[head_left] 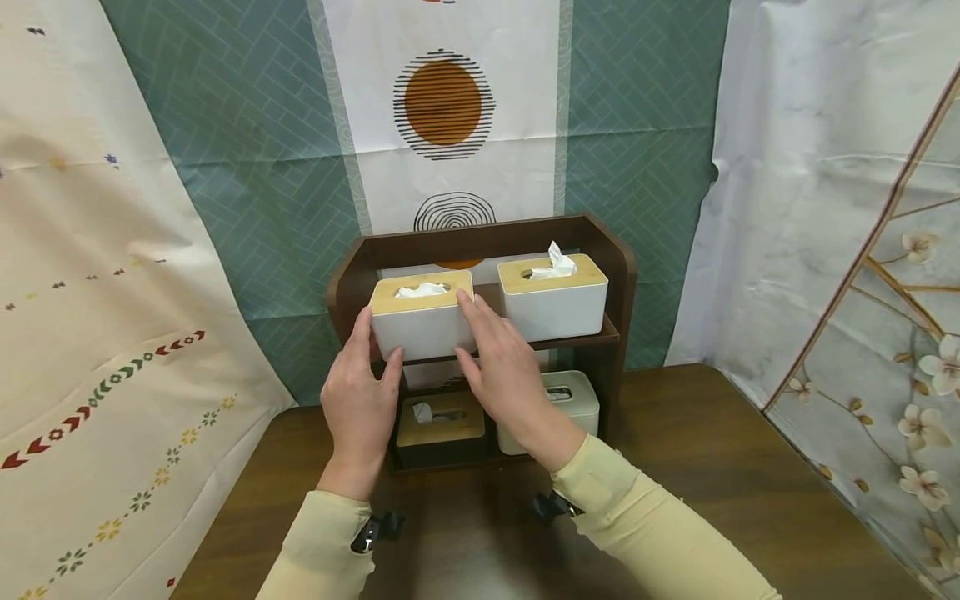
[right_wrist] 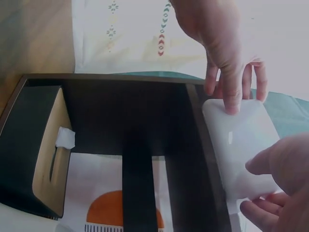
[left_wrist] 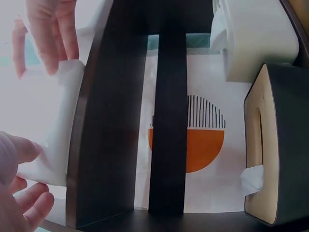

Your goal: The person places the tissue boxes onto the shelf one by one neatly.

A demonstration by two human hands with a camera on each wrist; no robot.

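Observation:
A white tissue box (head_left: 420, 333) with a bamboo lid and tissue in its slot is at the left of the upper shelf. My left hand (head_left: 361, 400) grips its left end, thumb on the front face. On its right end my right hand (head_left: 506, 367) holds it the same way, fingers along the side and lid edge. In the left wrist view the box's white front (left_wrist: 50, 116) lies between both hands, close against the shelf edge. The right wrist view shows the white box (right_wrist: 241, 145) pinched from both ends. Whether its base fully rests on the shelf cannot be told.
A second white tissue box (head_left: 555, 308) with a bamboo lid stands right on the upper shelf. Below are a black box with a bamboo lid (head_left: 441, 421) and a pale box (head_left: 573, 400). The brown shelf unit (head_left: 615, 358) stands on a wooden table (head_left: 675, 467) before patterned cloth.

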